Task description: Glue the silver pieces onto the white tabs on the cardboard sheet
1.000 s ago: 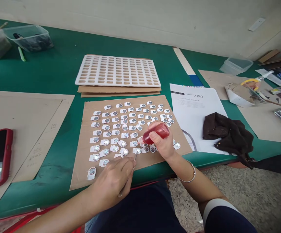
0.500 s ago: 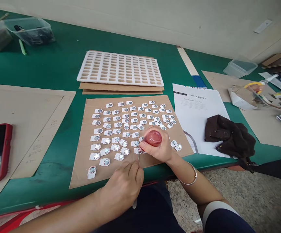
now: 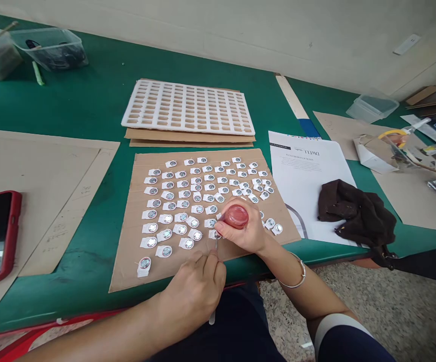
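Observation:
My right hand [image 3: 251,230] is wrapped round a red bottle [image 3: 236,216] with its round base facing up; its lower end is hidden by the fingers. Just below, my left hand [image 3: 197,286] is closed on a thin metal tool [image 3: 212,318], whose flat end sticks out under the palm. The tool's slim tip reaches up to a small silver disc on a white tab [image 3: 216,235], close beneath my right hand. Loose rows of several such discs on tabs cover a brown cardboard sheet [image 3: 127,266].
Behind the cardboard lies a white slotted tray [image 3: 187,106] on more card. A red-cased phone [image 3: 12,241] is at the left. On the right are a printed paper [image 3: 308,168] and a dark cloth [image 3: 353,206]. Plastic tubs [image 3: 52,49] stand far left on the green table [image 3: 100,100].
Both hands keep nearly the same place and grip over the same disc. The whole view has shifted slightly; the discs lie as before.

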Demonstrator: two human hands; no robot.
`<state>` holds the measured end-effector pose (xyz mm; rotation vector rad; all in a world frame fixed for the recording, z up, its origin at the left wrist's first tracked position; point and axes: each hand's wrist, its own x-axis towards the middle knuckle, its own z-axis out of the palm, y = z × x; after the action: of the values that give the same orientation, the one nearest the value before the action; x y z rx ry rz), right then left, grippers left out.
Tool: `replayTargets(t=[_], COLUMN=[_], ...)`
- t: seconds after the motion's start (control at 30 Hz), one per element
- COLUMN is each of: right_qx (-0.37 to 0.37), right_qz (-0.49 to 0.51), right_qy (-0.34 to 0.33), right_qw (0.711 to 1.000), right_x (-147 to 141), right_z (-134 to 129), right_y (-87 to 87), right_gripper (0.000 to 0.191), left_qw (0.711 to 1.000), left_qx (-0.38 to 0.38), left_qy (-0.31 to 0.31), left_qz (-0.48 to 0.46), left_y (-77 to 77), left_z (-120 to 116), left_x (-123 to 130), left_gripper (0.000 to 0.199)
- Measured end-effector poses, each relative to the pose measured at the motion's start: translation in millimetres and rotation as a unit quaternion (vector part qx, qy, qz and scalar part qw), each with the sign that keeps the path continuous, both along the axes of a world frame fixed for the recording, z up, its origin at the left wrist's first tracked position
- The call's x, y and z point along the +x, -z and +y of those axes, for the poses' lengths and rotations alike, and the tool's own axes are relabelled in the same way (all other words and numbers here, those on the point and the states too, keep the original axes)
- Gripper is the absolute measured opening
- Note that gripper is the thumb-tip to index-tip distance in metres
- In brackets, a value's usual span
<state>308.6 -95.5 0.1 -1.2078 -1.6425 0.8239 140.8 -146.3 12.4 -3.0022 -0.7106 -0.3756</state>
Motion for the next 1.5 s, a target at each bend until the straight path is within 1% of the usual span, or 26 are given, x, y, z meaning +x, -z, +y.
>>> replayTargets(t=[0.13,0.3,0.53,0.87,1.13,1.33,1.5], right_qx=[-0.002,-0.004,-0.004,0.013,0.026,0.043,0.042], right_qz=[0.007,0.007,0.001,-0.005,-0.007,0.004,-0.003], right_qy=[0.004,0.004,0.009,0.019,0.028,0.031,0.040], right_qw=[1.000,1.000,1.000,1.000,0.999,0.999,0.998], right_x=[-0.3,-0.7,-0.2,-0.1,0.9,1.2,2.0], right_z=[-0.3,0.0,0.1,0.5,0.9,1.3,1.6], right_y=[-0.6,0.0,1.9,1.4,5.0,6.3,6.3], right_gripper=[0.021,0.021,0.021,0.021,0.020,0.019,0.020], left_qw=[1.000,1.000,1.000,1.000,1.000,0.999,0.998], left_qx=[0.007,-0.014,-0.023,-0.023,-0.019,-0.038,-0.053], left_qy=[0.002,0.007,0.008,0.008,0.015,0.022,0.017], left_qz=[0.001,-0.003,-0.014,-0.008,-0.019,-0.030,-0.041], left_y=[2.0,4.5,5.7,5.3,9.5,9.0,9.2], left_z=[-0.6,-0.1,-0.6,0.2,0.5,1.5,2.7], left_x=[-1.3,-2.9,-4.2,-5.4,-7.1,-8.2,-9.1], left_gripper=[0.022,0.020,0.020,0.022,0.022,0.021,0.020])
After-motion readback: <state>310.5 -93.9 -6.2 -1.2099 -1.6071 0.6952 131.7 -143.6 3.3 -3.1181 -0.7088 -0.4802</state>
